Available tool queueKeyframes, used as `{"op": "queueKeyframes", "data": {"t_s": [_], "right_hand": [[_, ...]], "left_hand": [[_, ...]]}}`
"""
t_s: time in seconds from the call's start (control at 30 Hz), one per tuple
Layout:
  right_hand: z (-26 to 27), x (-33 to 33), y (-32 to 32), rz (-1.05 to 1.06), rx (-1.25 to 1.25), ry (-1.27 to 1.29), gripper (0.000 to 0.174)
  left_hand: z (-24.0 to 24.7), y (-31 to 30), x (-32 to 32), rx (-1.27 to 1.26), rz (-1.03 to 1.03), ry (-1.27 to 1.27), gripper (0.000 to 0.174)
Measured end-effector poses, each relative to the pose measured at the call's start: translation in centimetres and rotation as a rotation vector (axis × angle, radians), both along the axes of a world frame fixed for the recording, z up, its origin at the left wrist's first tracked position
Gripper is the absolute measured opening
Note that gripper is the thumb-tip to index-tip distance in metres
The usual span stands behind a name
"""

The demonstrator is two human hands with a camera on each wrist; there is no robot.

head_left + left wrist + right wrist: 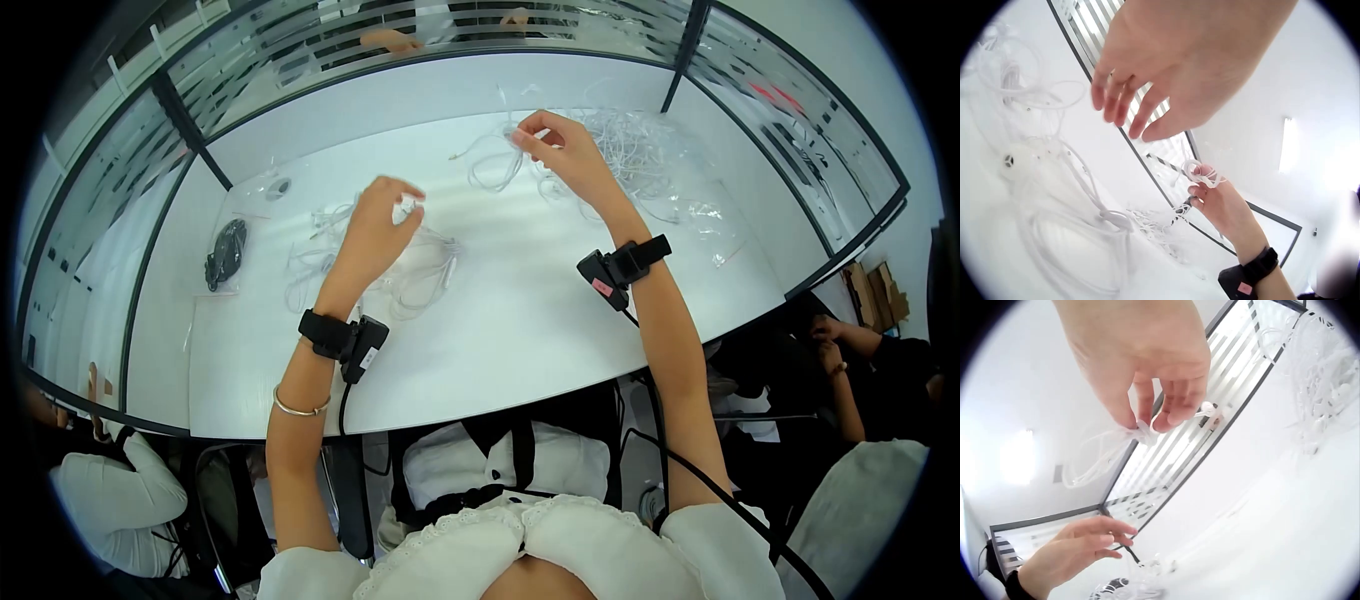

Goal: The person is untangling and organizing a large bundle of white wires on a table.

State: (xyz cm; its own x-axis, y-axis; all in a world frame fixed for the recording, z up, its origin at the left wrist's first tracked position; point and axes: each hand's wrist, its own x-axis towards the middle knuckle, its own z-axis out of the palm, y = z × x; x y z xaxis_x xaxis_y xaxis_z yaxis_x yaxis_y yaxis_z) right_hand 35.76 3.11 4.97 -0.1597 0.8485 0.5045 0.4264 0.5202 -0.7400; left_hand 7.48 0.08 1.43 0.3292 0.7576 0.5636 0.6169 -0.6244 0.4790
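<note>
My right hand (575, 160) pinches a small coiled white cable (492, 172) between thumb and fingertips, raised over the far part of the table. In the right wrist view the bunched part of this cable (1145, 434) sits at the fingertips, its loops hanging off to one side. My left hand (376, 235) is held over the left part of the table, fingers loosely bent and nothing between them. Below and beside it lie several coiled white cables (428, 284). A large tangled heap of white cables (640, 155) lies beyond my right forearm.
A black bundle in a clear bag (226, 254) lies at the table's left side, with a small grey ring-shaped thing (279, 188) behind it. Low white partitions (420, 110) with striped glass enclose the table's back and sides. Other people sit at left and right.
</note>
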Motion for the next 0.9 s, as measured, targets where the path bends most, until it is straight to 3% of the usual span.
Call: {"op": "queueKeyframes", "data": {"t_s": [0.13, 0.27, 0.4, 0.53, 0.67, 0.8, 0.83, 0.9], "right_hand": [[1.9, -2.0, -3.2, 0.161, -0.002, -0.082, 0.025], [2.5, -3.1, -5.0, 0.359, -0.005, -0.141, 0.019], [2.6, -4.1, -5.9, 0.368, 0.056, -0.179, 0.014], [2.4, -4.8, -6.0, 0.382, 0.119, -0.112, 0.015], [2.0, -4.5, -5.6, 0.251, 0.021, 0.029, 0.023], [1.9, -4.6, -5.4, 0.438, -0.203, 0.171, 0.025], [1.7, -4.6, -5.2, 0.446, -0.209, 0.161, 0.023], [1.2, -4.7, -5.0, 0.465, -0.208, 0.181, 0.019]], "left_hand": [[3.8, -2.1, 1.8, 0.146, -0.013, -0.349, 0.018], [5.0, -3.9, 2.4, 0.438, -0.005, -0.131, 0.023], [4.6, -5.3, 3.6, 0.514, 0.127, 0.155, 0.025], [4.1, -4.8, 3.3, 0.582, 0.089, 0.160, 0.017], [3.2, -4.0, 3.0, 0.383, 0.090, -0.034, 0.012], [2.9, -3.5, 2.8, 0.300, -0.014, -0.148, 0.012], [3.1, -3.6, 2.8, 0.386, 0.000, -0.083, 0.010], [2.9, -3.5, 3.1, 0.230, -0.073, -0.264, 0.009]]}}
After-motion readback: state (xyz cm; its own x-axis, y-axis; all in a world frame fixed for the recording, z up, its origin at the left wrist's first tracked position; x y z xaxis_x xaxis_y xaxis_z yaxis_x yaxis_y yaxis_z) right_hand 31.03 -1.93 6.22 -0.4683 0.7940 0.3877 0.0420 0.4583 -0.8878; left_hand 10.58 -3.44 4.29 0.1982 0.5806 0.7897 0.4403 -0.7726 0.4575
